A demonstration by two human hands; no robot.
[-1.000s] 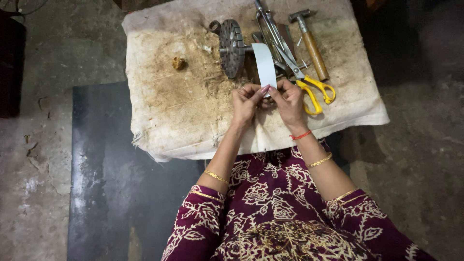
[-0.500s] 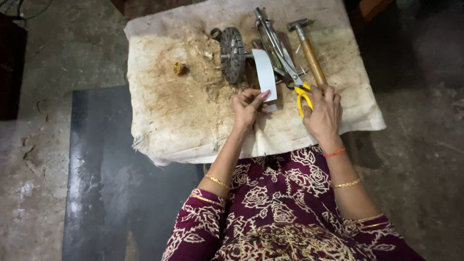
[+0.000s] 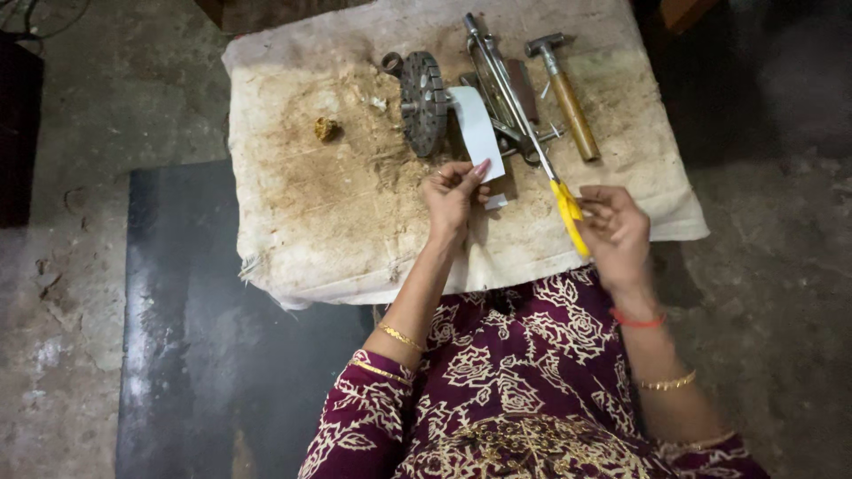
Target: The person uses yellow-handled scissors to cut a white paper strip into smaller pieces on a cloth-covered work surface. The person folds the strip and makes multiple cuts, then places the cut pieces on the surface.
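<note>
The left hand [image 3: 453,191] pinches the near end of a white, stiff paper strip [image 3: 477,131] between thumb and fingers, holding it up so that it slants away toward the far side of the tabletop [image 3: 293,239] — a low surface draped in a stained, cream-coloured cloth. The right hand [image 3: 614,232] closes around the yellow plastic handles of a pair of long steel scissors [image 3: 532,146], its fingers curled about the loops; the blades point far and left, lying across or just above a cluster of grey metal tools, and whether they are open or shut cannot be told. So the step in hand looks like taking up the scissors while the strip is kept ready. The strip and the blades are near each other but apart. The next move, as I judge it, calls for lifting the scissors free of the tool pile, seating thumb and fingers properly in the loops, and bringing the blades to the strip's edge while the left hand keeps it taut. Just left of the strip stands a round, toothed grey metal disc [image 3: 422,102]; to the right lies a wooden-handled hammer with a steel head [image 3: 568,93]; a small golden-brown lump [image 3: 326,129] sits well apart on the left.
</note>
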